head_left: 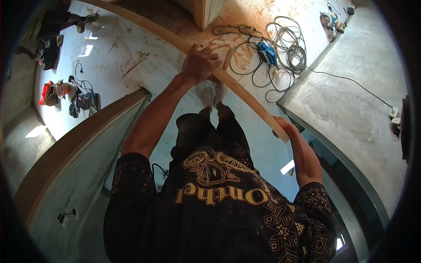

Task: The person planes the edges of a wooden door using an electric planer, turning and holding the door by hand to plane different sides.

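In the head view, the long wooden board is in front of the person, above the tiled floor; it runs slantwise from the upper edge, where its far end goes out of sight, to its near end on the right. The left hand is closed over the board, with the fingers bent around its edge. The right hand clasps it just beside the near end; most of its fingers are hidden, so I cannot tell how firmly they press.

I judge the board to be stiff and not fragile, but rather heavy because of its length; its curve is probably from the lens. Bare wood should give good friction, though fine dust could make it a little slippery. It seems best to take hold across its two edges, with the hands well apart, as here.

Beyond the board, a blue power tool lies near a coiled black cable and a pair of slippers.
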A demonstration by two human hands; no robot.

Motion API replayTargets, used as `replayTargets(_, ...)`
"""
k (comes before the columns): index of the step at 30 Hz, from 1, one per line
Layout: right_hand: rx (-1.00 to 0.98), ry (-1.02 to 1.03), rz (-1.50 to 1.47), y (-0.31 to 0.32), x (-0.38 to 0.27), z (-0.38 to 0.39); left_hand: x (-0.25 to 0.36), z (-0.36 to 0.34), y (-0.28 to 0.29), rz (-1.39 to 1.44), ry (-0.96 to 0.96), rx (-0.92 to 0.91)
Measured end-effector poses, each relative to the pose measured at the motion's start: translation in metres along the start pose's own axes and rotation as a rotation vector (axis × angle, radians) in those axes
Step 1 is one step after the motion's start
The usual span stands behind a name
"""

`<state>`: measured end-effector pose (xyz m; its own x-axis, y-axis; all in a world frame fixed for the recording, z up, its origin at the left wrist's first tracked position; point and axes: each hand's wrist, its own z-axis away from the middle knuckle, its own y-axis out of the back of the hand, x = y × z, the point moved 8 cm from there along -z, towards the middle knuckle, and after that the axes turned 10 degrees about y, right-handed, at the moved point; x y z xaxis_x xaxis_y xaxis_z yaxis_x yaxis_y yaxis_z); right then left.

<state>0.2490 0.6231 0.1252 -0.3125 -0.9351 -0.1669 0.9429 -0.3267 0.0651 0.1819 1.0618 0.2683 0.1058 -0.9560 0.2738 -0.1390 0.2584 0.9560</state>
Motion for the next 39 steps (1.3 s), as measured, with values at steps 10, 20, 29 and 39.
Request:
replayTargets(10, 0.008, 0.001, 0.008, -0.021, -0.003, -0.001, -0.006, 0.008, 0.007, 0.035, 0.051, -0.078)
replayTargets(20, -0.017, -0.019, 0.088, -0.017, 0.001, -0.004, -0.006, 0.011, 0.005, 0.027, 0.048, -0.089)
replayTargets(29, -0.027, 0.008, 0.111, -0.001, -0.001, 0.0, 0.013, -0.011, 0.006, 0.051, 0.022, -0.127)
replayTargets(39, 0.047, -0.005, 0.102, -0.027, 0.015, 0.02, 0.022, 0.027, 0.009, 0.091, 0.01, -0.077)
